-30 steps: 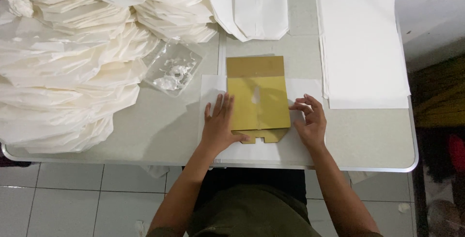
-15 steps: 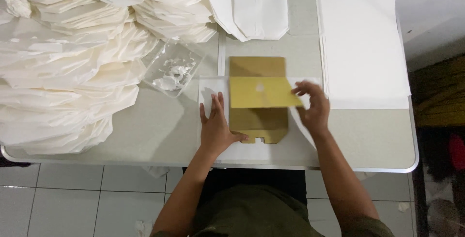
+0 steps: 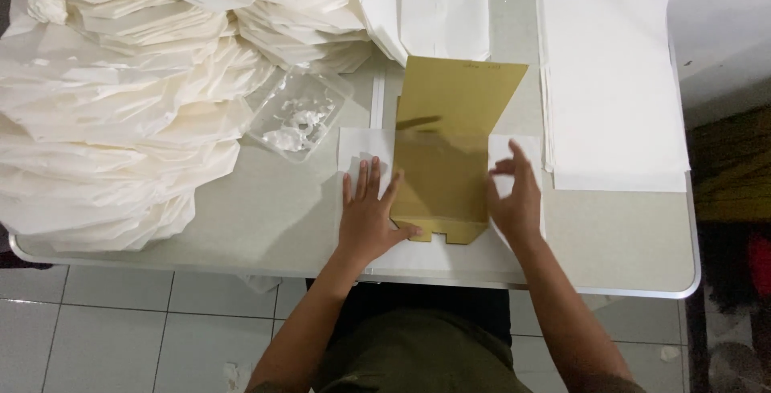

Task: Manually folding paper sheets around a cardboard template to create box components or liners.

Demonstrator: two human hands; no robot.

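The left hand [image 3: 368, 220] is pressed flat, fingers spread, on white paper [image 3: 361, 152] to pin it beside the gold card [image 3: 450, 148]. The right hand [image 3: 516, 200], open and empty, is held at the card's right edge. Stacked sheets [image 3: 614, 80] lie further right.

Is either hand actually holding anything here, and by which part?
Nothing is gripped. The left hand lies flat on the white paper sheet, thumb against the gold card template's bottom-left corner. The right hand rests open at its right edge.

A clear, square plastic container [image 3: 297, 112] with white contents sits on the table, left of centre. It lies beside heaped white paper [image 3: 120, 120].
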